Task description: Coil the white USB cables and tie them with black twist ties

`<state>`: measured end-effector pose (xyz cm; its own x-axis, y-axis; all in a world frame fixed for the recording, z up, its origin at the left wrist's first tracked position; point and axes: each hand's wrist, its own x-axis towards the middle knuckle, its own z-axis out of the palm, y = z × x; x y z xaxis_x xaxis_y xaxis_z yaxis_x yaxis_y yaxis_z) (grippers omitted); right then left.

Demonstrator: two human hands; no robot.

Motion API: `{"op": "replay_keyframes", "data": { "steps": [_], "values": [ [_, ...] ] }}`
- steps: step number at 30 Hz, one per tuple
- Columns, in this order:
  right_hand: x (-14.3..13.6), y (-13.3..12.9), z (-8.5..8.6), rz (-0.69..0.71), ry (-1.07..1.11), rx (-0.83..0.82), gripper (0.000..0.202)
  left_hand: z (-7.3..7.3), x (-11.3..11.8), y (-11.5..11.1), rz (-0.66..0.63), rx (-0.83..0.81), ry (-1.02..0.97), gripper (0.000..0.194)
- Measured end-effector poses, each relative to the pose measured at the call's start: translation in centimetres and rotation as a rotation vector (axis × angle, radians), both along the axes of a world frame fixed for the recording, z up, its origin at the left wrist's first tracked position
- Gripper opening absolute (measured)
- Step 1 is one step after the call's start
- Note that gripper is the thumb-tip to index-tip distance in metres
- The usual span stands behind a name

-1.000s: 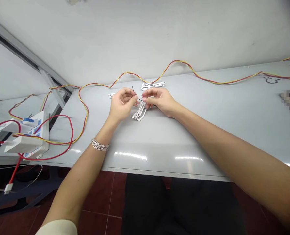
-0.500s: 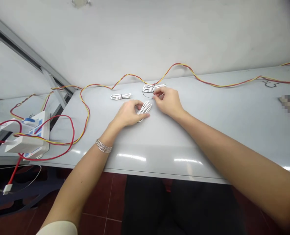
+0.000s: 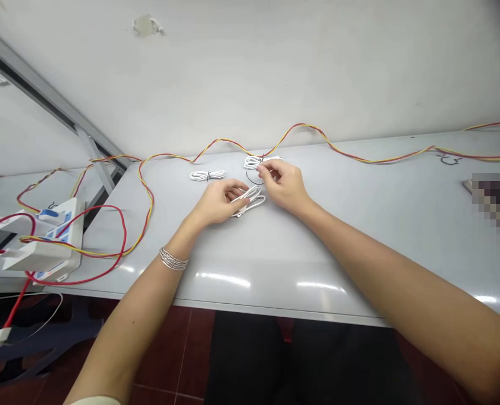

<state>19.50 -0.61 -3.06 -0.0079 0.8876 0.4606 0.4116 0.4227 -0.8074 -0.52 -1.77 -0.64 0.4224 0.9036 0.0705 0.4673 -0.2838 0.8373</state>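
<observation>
My left hand (image 3: 221, 201) is closed around a white cable (image 3: 256, 198), whose loops fan out loosely past the thumb and fingers. My right hand (image 3: 286, 183) is in a pinch just to the right, its fingertips close to a second coiled white cable (image 3: 252, 162) bound with a black tie. Whatever is between those fingertips is too small to make out. A thin black twist tie (image 3: 253, 180) curves on the table beside the right fingers. Farther left lies a third coiled white cable (image 3: 206, 175), tied in black at its middle.
Twisted red-and-yellow wires (image 3: 360, 157) run along the wall at the back of the grey table (image 3: 250, 259). At left sits a white power strip (image 3: 70, 230) with plugs and a looping red cable (image 3: 124, 225). Black tie scraps (image 3: 448, 160) and a pixelated object (image 3: 497, 205) lie at right.
The cable in my left hand has loosened, its loops spreading to the right. My right hand stays in a pinch close to the tied coil. The whole view has shifted slightly.
</observation>
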Motion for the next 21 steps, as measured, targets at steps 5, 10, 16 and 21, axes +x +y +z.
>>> {"op": "replay_keyframes", "data": {
  "steps": [5,10,16,21],
  "values": [
    [0.2,-0.7,0.6,0.338,-0.136,-0.046,0.052,-0.1,0.4,0.2,0.066,-0.131,-0.228,0.040],
    [0.2,-0.6,0.4,0.319,-0.134,-0.117,0.054,0.4,0.2,0.1,0.059,-0.248,-0.266,0.034],
    [0.4,-0.2,0.1,0.322,0.076,-0.244,0.040,0.4,0.3,0.2,-0.004,-0.326,-0.285,0.034],
    [0.2,-0.5,0.5,0.335,0.062,-0.241,0.038,3.3,0.1,-0.4,0.271,-0.089,-0.258,0.039]
  ]
}}
